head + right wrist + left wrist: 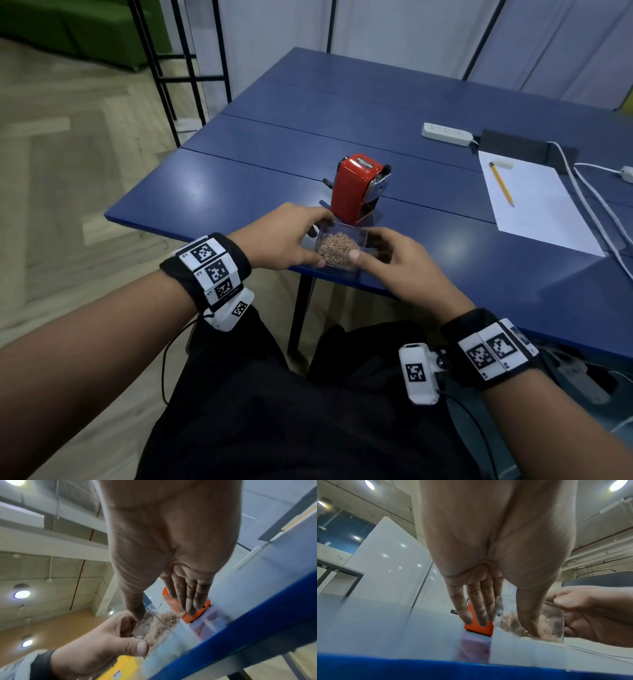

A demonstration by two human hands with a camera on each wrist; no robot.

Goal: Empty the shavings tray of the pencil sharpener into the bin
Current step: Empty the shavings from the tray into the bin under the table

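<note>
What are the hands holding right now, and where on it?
Both hands hold the clear shavings tray: the left hand grips its left side wall, the right hand its right side wall, thumbs on the near edge.

Clear glossy plastic shavings tray (342,247) holds rough, crumbly brown shavings (339,244). Sharpener (356,186) has a glossy red body and shiny metal face. Smooth blue bench (428,113) has a soft sheen; matt white paper (534,205) at three o'clock.
</note>
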